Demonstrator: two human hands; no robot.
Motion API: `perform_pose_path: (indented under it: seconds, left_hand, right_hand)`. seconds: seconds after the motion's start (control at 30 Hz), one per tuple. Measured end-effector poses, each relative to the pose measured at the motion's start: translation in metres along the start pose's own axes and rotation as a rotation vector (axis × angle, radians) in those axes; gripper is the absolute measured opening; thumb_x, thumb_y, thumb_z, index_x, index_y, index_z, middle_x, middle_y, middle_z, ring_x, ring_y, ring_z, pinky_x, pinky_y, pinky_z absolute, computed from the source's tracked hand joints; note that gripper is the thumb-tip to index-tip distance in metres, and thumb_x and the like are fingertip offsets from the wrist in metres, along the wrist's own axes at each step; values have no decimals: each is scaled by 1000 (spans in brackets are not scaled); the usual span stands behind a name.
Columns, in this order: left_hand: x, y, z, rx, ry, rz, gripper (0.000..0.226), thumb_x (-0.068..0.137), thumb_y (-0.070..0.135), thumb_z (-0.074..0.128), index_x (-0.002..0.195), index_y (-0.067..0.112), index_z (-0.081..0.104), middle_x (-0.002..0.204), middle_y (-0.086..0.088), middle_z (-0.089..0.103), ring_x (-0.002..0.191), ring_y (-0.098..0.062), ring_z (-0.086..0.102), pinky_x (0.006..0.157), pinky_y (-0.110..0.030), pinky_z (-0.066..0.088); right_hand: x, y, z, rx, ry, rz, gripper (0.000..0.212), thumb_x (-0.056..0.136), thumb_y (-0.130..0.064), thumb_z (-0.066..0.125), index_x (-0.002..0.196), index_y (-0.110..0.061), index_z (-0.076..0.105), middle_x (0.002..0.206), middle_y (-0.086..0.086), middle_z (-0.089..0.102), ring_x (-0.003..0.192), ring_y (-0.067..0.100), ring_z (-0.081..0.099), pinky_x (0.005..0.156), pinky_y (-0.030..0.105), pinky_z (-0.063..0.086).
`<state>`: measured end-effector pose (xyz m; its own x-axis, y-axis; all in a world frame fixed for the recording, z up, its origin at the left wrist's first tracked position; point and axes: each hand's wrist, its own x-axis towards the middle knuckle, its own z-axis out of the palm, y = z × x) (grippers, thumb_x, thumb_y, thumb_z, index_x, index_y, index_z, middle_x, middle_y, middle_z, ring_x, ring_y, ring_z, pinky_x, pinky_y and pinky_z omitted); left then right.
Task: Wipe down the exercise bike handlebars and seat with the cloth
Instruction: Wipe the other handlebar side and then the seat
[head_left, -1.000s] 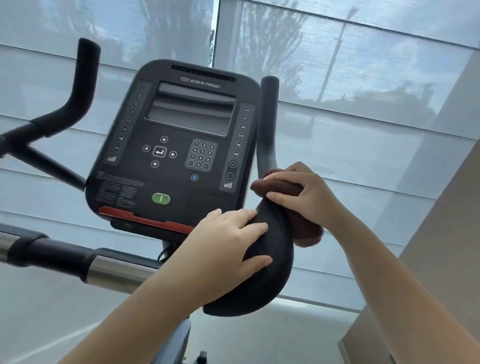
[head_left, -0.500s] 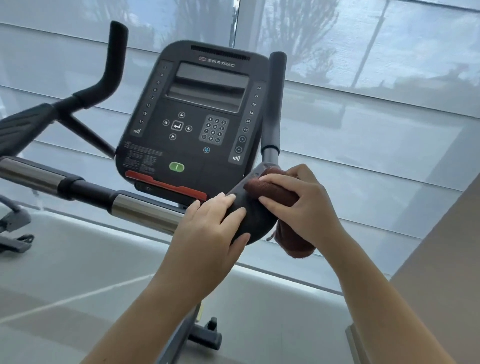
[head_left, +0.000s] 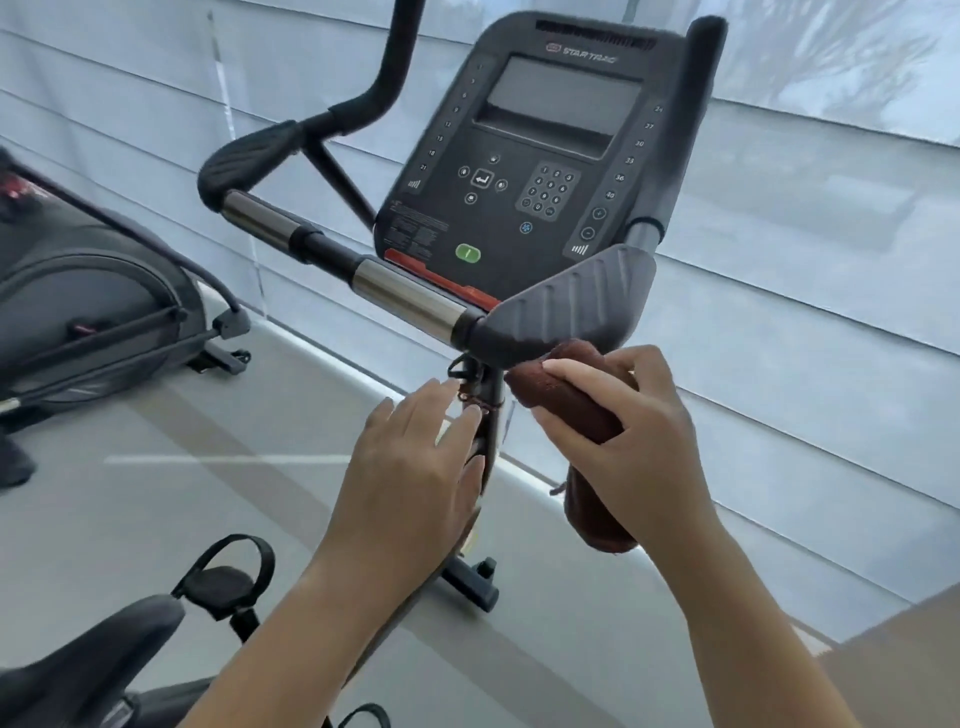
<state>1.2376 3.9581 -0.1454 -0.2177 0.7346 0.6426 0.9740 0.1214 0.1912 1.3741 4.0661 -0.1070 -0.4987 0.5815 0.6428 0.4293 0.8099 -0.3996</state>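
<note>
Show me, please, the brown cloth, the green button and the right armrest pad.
brown cloth (head_left: 566, 397), head view, on its rolled upper part
green button (head_left: 467, 253), head view, on its middle
right armrest pad (head_left: 571, 299), head view, on its ribbed top face

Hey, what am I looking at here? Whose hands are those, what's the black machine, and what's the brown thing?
This is one view, from a camera on a person's head looking down at their own hands. The black machine is an exercise bike: the console with screen and buttons, a padded handlebar rest below it, the seat at bottom left. The right hand grips a rolled brown cloth at that rest's near edge. The left hand is open and holds nothing.
</note>
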Motion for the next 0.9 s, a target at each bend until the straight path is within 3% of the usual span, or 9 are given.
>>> perform_pose_path:
  seconds: [0.1,0.3,0.53,0.7,0.9]
  left_hand:
    - [-22,-10,-11,42,-6,-36,34,73,12,73,104,2,66,116,-21,61,105,-35,59,88,-51,45]
    - [-75,-34,-36,55,2,-99,33,72,12,74,102,1,66,113,-21,62,100,-35,61,86,-52,48]
    - [-173,-82,-81,56,-111,-213,32,71,9,74,100,0,66,111,-22,62,99,-37,61,87,-51,48]
    - [-245,-119,-111,95,-149,-273,34,68,5,75,99,-2,65,110,-23,61,102,-38,59,85,-55,48]
    - [-304,-164,-120,200,-216,-279,40,67,11,77,102,-2,65,114,-25,60,110,-39,56,87,-59,44]
  right_hand:
    - [-16,-12,10,59,-59,11,37,73,-30,74,109,-27,65,104,1,50,91,11,50,79,4,33]
    - [-52,-57,41,171,-166,-4,36,72,-26,75,107,-28,67,103,-1,47,87,3,46,79,6,33]
    - [-107,-136,82,278,-241,50,35,72,-22,75,106,-26,68,105,2,47,92,11,48,83,1,32]
    - [-153,-194,116,300,-288,42,34,73,-25,74,107,-26,67,106,2,47,93,14,50,83,25,40]
    - [-196,-229,159,287,-350,4,34,73,-28,75,106,-29,67,103,4,49,87,12,48,77,27,43]
